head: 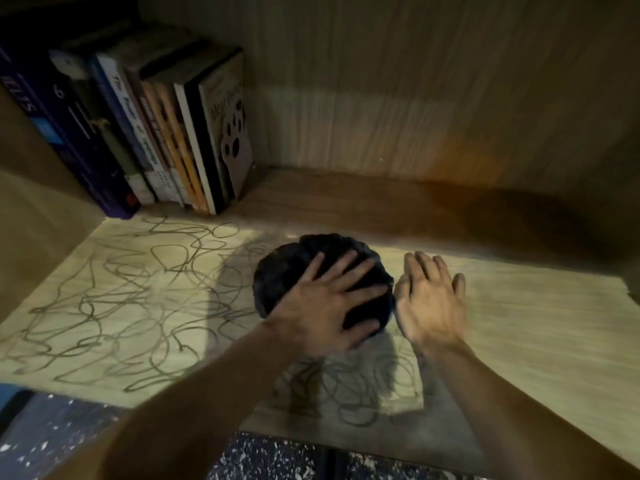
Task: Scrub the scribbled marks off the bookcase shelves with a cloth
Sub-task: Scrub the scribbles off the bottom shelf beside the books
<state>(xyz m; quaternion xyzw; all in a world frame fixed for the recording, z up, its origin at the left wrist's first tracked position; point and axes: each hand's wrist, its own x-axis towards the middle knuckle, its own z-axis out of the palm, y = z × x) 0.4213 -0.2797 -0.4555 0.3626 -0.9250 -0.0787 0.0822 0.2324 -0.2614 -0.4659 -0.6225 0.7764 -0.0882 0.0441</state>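
A dark bunched cloth [294, 268] lies on the light wooden shelf [519, 306] near its middle. My left hand [325, 306] presses flat on the cloth with fingers spread. My right hand [429, 299] rests on the shelf just right of the cloth, fingers together and holding nothing. Looping dark scribbled marks [121, 299] cover the left half of the shelf and continue near the front edge below my hands [356, 393]. The shelf to the right of my hands shows no marks.
A row of several upright books [145, 133] stands at the back left of the shelf. The wooden back panel [415, 98] and left side wall [31, 209] enclose the compartment. Speckled dark floor [277, 459] shows below the shelf's front edge.
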